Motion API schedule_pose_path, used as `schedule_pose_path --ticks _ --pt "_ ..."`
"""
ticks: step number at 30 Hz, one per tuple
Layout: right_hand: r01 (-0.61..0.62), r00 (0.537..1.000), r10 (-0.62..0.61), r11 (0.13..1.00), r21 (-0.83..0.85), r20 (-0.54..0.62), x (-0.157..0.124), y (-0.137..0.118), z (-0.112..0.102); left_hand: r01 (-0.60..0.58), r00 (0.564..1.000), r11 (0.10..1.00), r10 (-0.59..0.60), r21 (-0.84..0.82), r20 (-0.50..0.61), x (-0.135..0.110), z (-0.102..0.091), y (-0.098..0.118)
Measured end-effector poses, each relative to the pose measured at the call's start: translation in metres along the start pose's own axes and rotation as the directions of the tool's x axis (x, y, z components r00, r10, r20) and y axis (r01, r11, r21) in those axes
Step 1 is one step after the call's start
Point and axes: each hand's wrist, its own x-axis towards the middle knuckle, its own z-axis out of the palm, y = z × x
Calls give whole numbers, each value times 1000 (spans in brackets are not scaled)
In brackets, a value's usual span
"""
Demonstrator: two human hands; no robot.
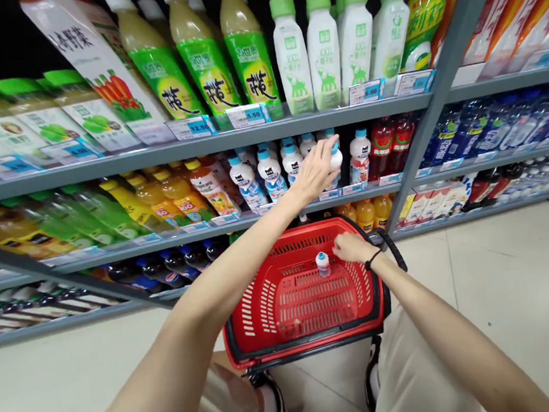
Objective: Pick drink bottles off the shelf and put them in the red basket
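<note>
My left hand [316, 171] reaches up to the middle shelf and closes its fingers round a small white bottle with a blue cap [335, 158] in a row of like bottles. My right hand [352, 248] hovers over the red shopping basket [252, 328], fingers curled beside the blue cap of another small white bottle [323, 263] that stands upright inside the basket. Whether the right fingers touch that bottle is unclear. A black band circles my right wrist.
Grey shelving [210, 144] holds green-labelled juice bottles [202, 57] and white bottles with green caps [322, 46] on top, yellow and red drinks in the middle, dark cola bottles [164, 268] lower down. A slanted grey upright [421, 120] stands right of the basket. My shoes rest on pale floor tiles.
</note>
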Motion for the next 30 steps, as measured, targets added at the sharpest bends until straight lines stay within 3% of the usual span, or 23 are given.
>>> schedule_pose_path --ticks 2,5,7,10,13,15,16,19,23,27,30 --pt "15 991 -2 995 100 -133 -1 -5 -4 -85 984 995 75 -58 -160 -21 -22 9" --pt "70 980 -13 957 282 -199 -4 -14 -8 4 928 969 -96 -249 -360 -60 -60 29" --pt "118 983 -53 916 383 -178 -9 -22 -9 65 922 897 -222 -438 -318 -86 -80 40" --pt "174 985 -153 848 501 -84 -21 -37 -2 155 937 750 -318 -644 -145 -129 -93 44" --pt "138 936 -335 625 768 104 -32 -53 12 269 906 666 -420 -696 -51 -174 -89 29" --pt "94 882 -450 458 884 139 -36 -60 23 312 869 619 -493 -721 -47 -203 -83 14" --pt "109 866 -484 423 899 123 -37 -63 27 326 849 586 -527 -742 -44 -216 -81 8" --pt "229 873 -486 467 854 31 -34 -66 39 376 804 446 -593 -813 46 -243 -81 -5" --pt "303 944 -297 622 722 -141 -27 -64 53 425 779 272 -597 -864 195 -257 -90 -8" --pt "340 936 -226 776 530 -269 -24 -62 62 413 780 209 -584 -886 225 -266 -98 -10" --pt "353 921 -204 796 491 -331 -21 -62 66 412 786 214 -574 -886 227 -273 -99 -13"
